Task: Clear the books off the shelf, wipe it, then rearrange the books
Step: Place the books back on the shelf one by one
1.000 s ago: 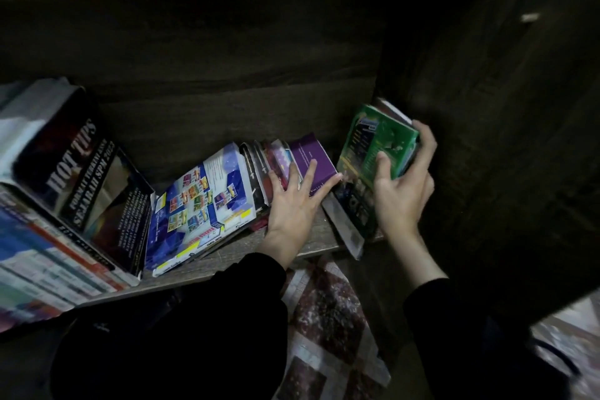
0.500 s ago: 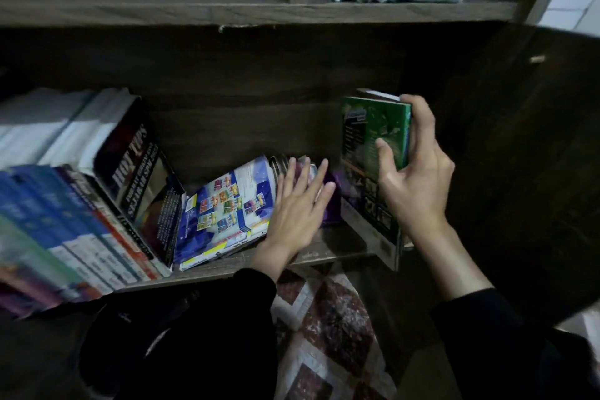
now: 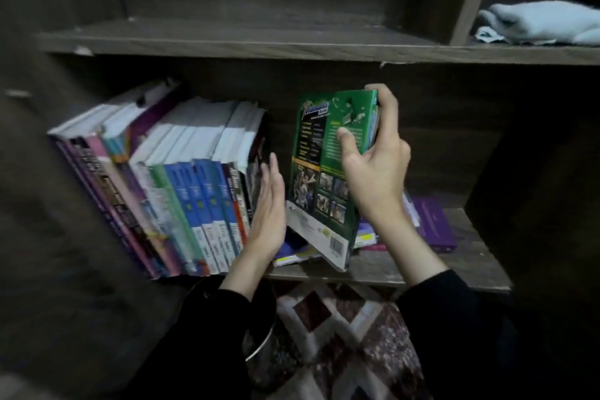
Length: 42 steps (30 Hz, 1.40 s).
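Now, right hand [image 3: 373, 175] gripping glossy green book [image 3: 313, 153], left hand [image 3: 268, 208] flat, fingers straight, beside paperback spines [image 3: 201, 204].

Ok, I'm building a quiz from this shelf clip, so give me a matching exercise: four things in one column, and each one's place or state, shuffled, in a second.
Things: 1 green book; 2 pale blue cloth; 3 purple book; 4 left hand.
States: A lying flat, right end of the lower shelf; B gripped by the right hand; C open, beside the upright row of books; D on the upper shelf.
Pairs: 1-B; 2-D; 3-A; 4-C.
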{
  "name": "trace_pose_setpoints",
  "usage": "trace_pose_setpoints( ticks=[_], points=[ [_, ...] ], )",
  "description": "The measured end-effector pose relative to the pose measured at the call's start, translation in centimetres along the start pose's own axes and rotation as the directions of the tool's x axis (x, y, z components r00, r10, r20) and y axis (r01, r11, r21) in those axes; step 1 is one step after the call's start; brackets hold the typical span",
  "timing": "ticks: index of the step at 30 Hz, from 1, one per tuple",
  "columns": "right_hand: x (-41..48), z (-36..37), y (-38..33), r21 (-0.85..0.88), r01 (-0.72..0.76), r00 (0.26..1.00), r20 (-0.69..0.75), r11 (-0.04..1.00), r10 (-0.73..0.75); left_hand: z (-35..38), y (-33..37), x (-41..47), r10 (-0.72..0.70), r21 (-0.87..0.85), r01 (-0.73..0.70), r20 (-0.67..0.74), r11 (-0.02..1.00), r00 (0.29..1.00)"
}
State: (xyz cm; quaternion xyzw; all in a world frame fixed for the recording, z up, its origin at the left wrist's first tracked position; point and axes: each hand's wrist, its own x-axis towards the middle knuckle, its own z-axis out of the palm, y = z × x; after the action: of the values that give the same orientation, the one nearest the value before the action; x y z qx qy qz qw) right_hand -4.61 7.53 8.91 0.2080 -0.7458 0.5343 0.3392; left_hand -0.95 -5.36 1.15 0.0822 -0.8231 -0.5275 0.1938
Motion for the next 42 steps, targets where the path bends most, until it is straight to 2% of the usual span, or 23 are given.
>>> trace_pose_setpoints(
  ticks=[2, 4, 5, 7, 9, 12, 15, 17, 21, 24, 25, 26, 27, 28, 29, 30, 31, 32, 34, 36, 37, 39, 42],
  points=[
    [-0.8, 2.5, 0.6, 0.030, 0.026, 0.999, -0.033, 0.999, -0.025, -1.1, 0.5, -1.0, 0.210, 0.024, -0.210, -0.008, 0.977, 0.978],
    [-1.9, 4.9, 1.3, 0.057, 0.036, 0.997, -0.077, 0.998, -0.031, -1.9, -0.1, -1.8, 0.458, 0.296, -0.433, -0.016, 0.851, 0.889],
    [-2.6, 6.0, 1.6, 0.071, 0.036, 0.995, -0.090, 0.997, -0.030, -2.0, -1.0, -2.0, 0.551, 0.467, -0.473, -0.038, 0.747, 0.833],
    [-4.1, 8.0, 2.4, 0.086, 0.044, 0.995, -0.089, 0.995, -0.037, -2.0, -2.7, -2.4, 0.594, 0.672, -0.376, -0.119, 0.639, 0.796],
    [-5.8, 9.8, 3.3, 0.066, 0.051, 0.998, -0.046, 0.997, -0.048, -2.4, -3.8, -2.3, 0.569, 0.724, -0.277, -0.191, 0.632, 0.799],
    [-7.5, 11.3, 3.6, 0.048, 0.038, 0.997, 0.063, 0.998, -0.041, -3.3, -4.4, -1.4, 0.596, 0.743, -0.301, -0.161, 0.598, 0.787],
    [-8.9, 11.1, 3.5, 0.094, -0.005, 0.968, 0.252, 0.996, -0.019, -3.8, -3.4, -0.6, 0.650, 0.748, -0.343, -0.153, 0.568, 0.744],
    [-9.8, 10.6, 4.2, 0.166, -0.100, 0.920, 0.392, 0.981, 0.028, -4.2, -2.4, 0.4, 0.684, 0.776, -0.341, -0.156, 0.532, 0.713],
    [-10.8, 9.9, 6.3, 0.140, -0.204, 0.762, 0.644, 0.969, 0.067, -4.6, -2.2, 2.3, 0.719, 0.911, -0.299, 0.004, 0.284, 0.695],
    [-10.2, 8.3, 6.8, 0.084, -0.324, 0.662, 0.732, 0.942, 0.162, -4.5, -2.5, 2.7, 0.727, 0.917, -0.274, -0.025, 0.290, 0.686],
    [-10.1, 7.3, 7.1, 0.057, -0.304, 0.691, 0.700, 0.951, 0.179, -4.4, -2.5, 2.7, 0.735, 0.915, -0.266, -0.047, 0.304, 0.677],
    [-10.1, 6.3, 7.4, 0.036, -0.262, 0.777, 0.600, 0.965, 0.188, -4.4, -2.4, 2.7, 0.741, 0.915, -0.254, -0.067, 0.312, 0.668],
    [-10.2, 5.2, 7.8, -0.001, -0.243, 0.874, 0.434, 0.970, 0.219, -4.3, -2.4, 2.7, 0.749, 0.916, -0.242, -0.087, 0.319, 0.657],
    [-10.3, 3.9, 8.2, -0.048, -0.278, 0.933, 0.223, 0.959, 0.282, -4.2, -2.4, 2.7, 0.754, 0.915, -0.232, -0.107, 0.329, 0.648],
    [-10.4, 2.7, 8.7, -0.066, -0.359, 0.933, 0.003, 0.931, 0.360, -4.0, -2.3, 2.7, 0.758, 0.913, -0.227, -0.123, 0.340, 0.641],
    [-10.4, 1.6, 9.1, -0.054, -0.480, 0.865, -0.195, 0.876, 0.462, -3.9, -2.3, 2.7, 0.759, 0.909, -0.224, -0.136, 0.351, 0.637],
    [-10.3, 0.6, 9.3, 0.002, -0.601, 0.752, -0.335, 0.799, 0.567, -3.8, -2.3, 2.7, 0.759, 0.906, -0.220, -0.149, 0.361, 0.634],
    [-10.2, -0.3, 9.6, 0.087, -0.700, 0.632, -0.387, 0.709, 0.672, -3.8, -2.3, 2.7, 0.759, 0.904, -0.215, -0.161, 0.370, 0.631],
    [-10.1, -1.2, 10.2, 0.295, -0.781, 0.478, -0.283, 0.550, 0.831, -3.6, -2.3, 2.8, 0.758, 0.897, -0.211, -0.180, 0.388, 0.627],
    [-10.4, -0.9, 10.3, 0.429, -0.815, 0.414, -0.038, 0.389, 0.910, -3.5, -2.3, 2.9, 0.754, 0.894, -0.204, -0.194, 0.400, 0.627],
    [-10.6, -0.5, 10.1, 0.408, -0.843, 0.405, 0.053, 0.350, 0.913, -3.4, -2.3, 2.9, 0.753, 0.893, -0.201, -0.199, 0.403, 0.627],
    [-10.9, 0.7, 9.9, 0.315, -0.868, 0.440, 0.125, 0.385, 0.889, -3.4, -2.3, 2.9, 0.756, 0.892, -0.200, -0.204, 0.406, 0.622],
    [-11.1, 2.0, 9.8, 0.267, -0.841, 0.506, 0.086, 0.470, 0.858, -3.4, -2.3, 3.0, 0.765, 0.891, -0.206, -0.207, 0.405, 0.610]
  ],
)
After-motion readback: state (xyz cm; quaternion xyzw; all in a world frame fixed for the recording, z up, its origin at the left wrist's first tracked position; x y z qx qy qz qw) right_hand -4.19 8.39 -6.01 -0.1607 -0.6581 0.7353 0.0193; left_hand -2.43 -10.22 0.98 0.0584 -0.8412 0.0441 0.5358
